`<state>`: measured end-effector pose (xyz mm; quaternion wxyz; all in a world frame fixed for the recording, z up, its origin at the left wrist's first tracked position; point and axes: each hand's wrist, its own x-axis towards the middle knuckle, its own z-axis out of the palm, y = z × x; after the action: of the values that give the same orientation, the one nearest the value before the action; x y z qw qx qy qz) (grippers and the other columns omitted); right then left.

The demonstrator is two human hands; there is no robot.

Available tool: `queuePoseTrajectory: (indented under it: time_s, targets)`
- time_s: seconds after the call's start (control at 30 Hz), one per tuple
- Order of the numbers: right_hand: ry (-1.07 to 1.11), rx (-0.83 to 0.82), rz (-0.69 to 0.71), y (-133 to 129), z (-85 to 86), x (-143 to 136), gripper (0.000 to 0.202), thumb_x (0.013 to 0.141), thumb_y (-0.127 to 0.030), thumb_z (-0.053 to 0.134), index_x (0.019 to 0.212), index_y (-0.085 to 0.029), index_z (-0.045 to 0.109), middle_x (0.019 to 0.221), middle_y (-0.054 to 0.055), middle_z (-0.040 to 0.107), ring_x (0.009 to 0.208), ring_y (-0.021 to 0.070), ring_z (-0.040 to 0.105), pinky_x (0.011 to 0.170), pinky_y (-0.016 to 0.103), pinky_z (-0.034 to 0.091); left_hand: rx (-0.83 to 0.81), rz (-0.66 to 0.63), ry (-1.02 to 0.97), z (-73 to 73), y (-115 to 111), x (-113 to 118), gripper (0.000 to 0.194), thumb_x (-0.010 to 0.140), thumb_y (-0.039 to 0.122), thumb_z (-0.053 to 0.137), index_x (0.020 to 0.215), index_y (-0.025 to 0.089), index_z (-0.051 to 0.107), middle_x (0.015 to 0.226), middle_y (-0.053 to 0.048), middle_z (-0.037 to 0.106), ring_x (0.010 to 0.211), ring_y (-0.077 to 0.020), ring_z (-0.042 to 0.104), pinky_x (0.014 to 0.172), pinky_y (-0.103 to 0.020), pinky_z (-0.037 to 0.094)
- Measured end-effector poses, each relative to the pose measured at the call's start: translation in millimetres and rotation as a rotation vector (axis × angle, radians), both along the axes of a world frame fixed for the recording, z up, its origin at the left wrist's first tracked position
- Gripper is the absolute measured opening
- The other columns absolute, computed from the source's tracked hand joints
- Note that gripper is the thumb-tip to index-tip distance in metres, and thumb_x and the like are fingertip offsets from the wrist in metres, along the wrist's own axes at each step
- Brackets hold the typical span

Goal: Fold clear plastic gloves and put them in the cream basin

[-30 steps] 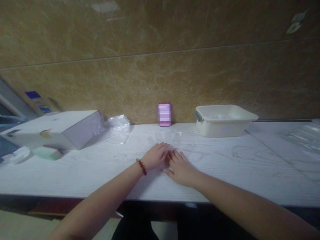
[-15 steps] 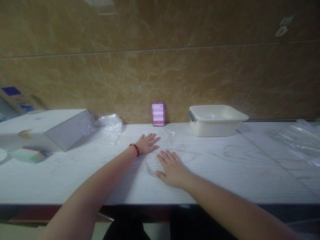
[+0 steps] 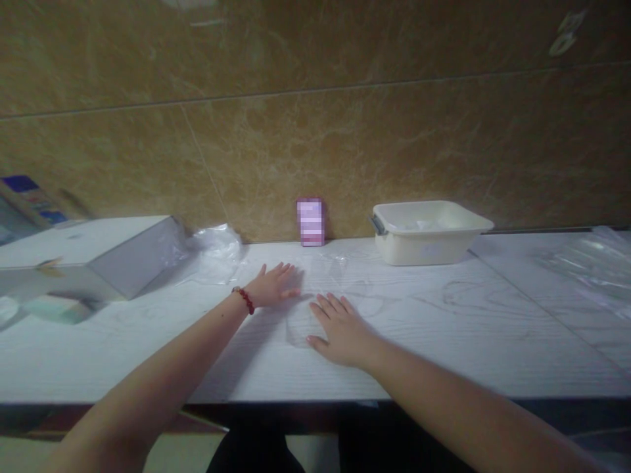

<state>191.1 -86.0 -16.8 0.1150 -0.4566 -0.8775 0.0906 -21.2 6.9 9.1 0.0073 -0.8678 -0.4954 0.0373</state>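
Two bare hands are reaching over the white wood-grain bench [image 3: 444, 341], and a clear plastic film [image 3: 328, 268] is lying between and beyond them. The right hand [image 3: 340, 332] is the nearer one: it is resting palm down, fingers loosely spread, apparently covering the film's near right part. The left hand [image 3: 269, 289] is spreading its fingers wide just left of the film, pointing toward the far right, and is gripping nothing; whether it is touching the bench is not showing clearly. From the right hand, most of the visible film is stretching to the far left and straight away. Its long axis is seemingly running near to far, though its faint edges are leaving this uncertain.

A phone [image 3: 310, 222] is standing upright against the wall [image 3: 419, 144], just past the film's far end and closing off that side. To its right, a cream plastic tub [image 3: 414, 249] is sitting near the wall, well apart from both hands. Flat clear plastic bags [image 3: 591, 263] are lying at the far right. On the left, a crumpled clear bag [image 3: 217, 253] is lying beside a white cardboard box [image 3: 98, 256], with a pale green block [image 3: 56, 309] resting in front of the box. A red bead bracelet [image 3: 246, 300] is circling the left wrist.
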Motion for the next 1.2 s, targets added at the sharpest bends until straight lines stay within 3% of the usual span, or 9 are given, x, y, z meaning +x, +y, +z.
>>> queuePoseTrajectory:
  time_s: [0.13, 0.27, 0.37, 0.43, 0.53, 0.73, 0.83, 0.97, 1.2]
  targets:
    - [0.032, 0.011, 0.003, -3, -1.2, -3, 0.067, 0.074, -0.059, 0.026, 0.127, -0.018, 0.026, 0.134, 0.009, 0.020, 0.122, 0.0262, 0.009, 0.097, 0.043, 0.004, -0.096, -0.069, 0.073, 0.0, -39, -8, 0.093, 0.059, 0.071, 0.033, 0.131, 0.016, 0.008, 0.135, -0.014, 0.009, 0.122, -0.0313, 0.006, 0.091, -0.056, 0.005]
    - [0.125, 0.059, -0.042, 13, 7.0, 3, 0.059, 0.074, -0.055, 0.033, 0.122, -0.021, 0.035, 0.128, 0.008, 0.032, 0.117, 0.0229, 0.026, 0.094, 0.037, 0.019, -0.181, -0.047, 0.105, 6.4, -53, -14, 0.105, 0.049, 0.074, 0.040, 0.131, 0.017, 0.005, 0.135, -0.016, 0.002, 0.121, -0.0355, 0.001, 0.089, -0.057, 0.007]
    - [0.213, 0.157, -0.284, 41, 18.2, 30, 0.041, 0.078, -0.038, 0.035, 0.111, -0.016, 0.047, 0.109, 0.009, 0.051, 0.101, 0.0177, 0.043, 0.087, 0.030, 0.029, -0.204, -0.027, 0.077, 20.6, -50, -4, 0.098, 0.054, 0.072, 0.038, 0.131, 0.020, 0.007, 0.135, -0.015, 0.007, 0.122, -0.0344, 0.003, 0.090, -0.056, 0.009]
    - [0.204, 0.216, -0.487, 60, 23.8, 54, 0.035, 0.077, -0.032, 0.038, 0.103, -0.013, 0.052, 0.098, 0.010, 0.056, 0.094, 0.0182, 0.048, 0.084, 0.030, 0.031, -0.195, 0.008, 0.037, 31.1, -47, 13, 0.086, 0.062, 0.070, 0.030, 0.130, 0.021, 0.013, 0.134, -0.014, 0.016, 0.121, -0.0322, 0.011, 0.091, -0.054, 0.013]
    - [0.092, 0.190, -0.655, 76, 25.2, 83, 0.032, 0.075, -0.032, 0.040, 0.094, -0.014, 0.057, 0.088, 0.011, 0.058, 0.087, 0.0200, 0.051, 0.080, 0.031, 0.033, -0.110, -0.010, -0.023, 40.2, -42, 46, 0.074, 0.068, 0.066, 0.025, 0.126, 0.020, 0.024, 0.130, -0.014, 0.029, 0.118, -0.0302, 0.024, 0.089, -0.054, 0.017]
    - [-0.052, 0.057, -0.661, 72, 14.9, 83, 0.033, 0.073, -0.041, 0.042, 0.088, -0.018, 0.060, 0.088, 0.012, 0.056, 0.085, 0.0212, 0.052, 0.074, 0.030, 0.035, 0.003, -0.108, -0.052, 20.2, -35, 87, 0.063, 0.072, 0.060, 0.028, 0.121, 0.021, 0.034, 0.124, -0.012, 0.038, 0.113, -0.0307, 0.031, 0.087, -0.057, 0.018]
    - [-0.069, 0.044, -0.667, 71, 11.3, 79, 0.035, 0.071, -0.042, 0.045, 0.092, -0.017, 0.058, 0.090, 0.012, 0.055, 0.086, 0.0215, 0.051, 0.075, 0.030, 0.035, 0.025, -0.210, -0.093, 7.0, -39, 89, 0.064, 0.073, 0.060, 0.027, 0.124, 0.021, 0.028, 0.128, -0.011, 0.032, 0.118, -0.0298, 0.022, 0.090, -0.056, 0.012]
    - [-0.054, 0.075, -0.689, 72, 8.5, 79, 0.035, 0.070, -0.039, 0.047, 0.093, -0.015, 0.057, 0.092, 0.011, 0.054, 0.086, 0.0203, 0.051, 0.075, 0.029, 0.035, -0.049, -0.326, -0.137, 2.3, -49, 89, 0.062, 0.074, 0.060, 0.024, 0.125, 0.024, 0.026, 0.131, -0.008, 0.027, 0.120, -0.0283, 0.018, 0.091, -0.054, 0.011]
    - [0.071, 0.124, -0.656, 70, 6.4, 72, 0.016, 0.072, -0.026, 0.046, 0.077, -0.019, 0.058, 0.079, 0.006, 0.057, 0.074, 0.0150, 0.053, 0.066, 0.023, 0.036, -0.097, -0.338, -0.176, -0.6, -50, 92, 0.061, 0.074, 0.060, 0.026, 0.123, 0.025, 0.030, 0.132, -0.008, 0.026, 0.121, -0.0282, 0.014, 0.092, -0.053, 0.008]
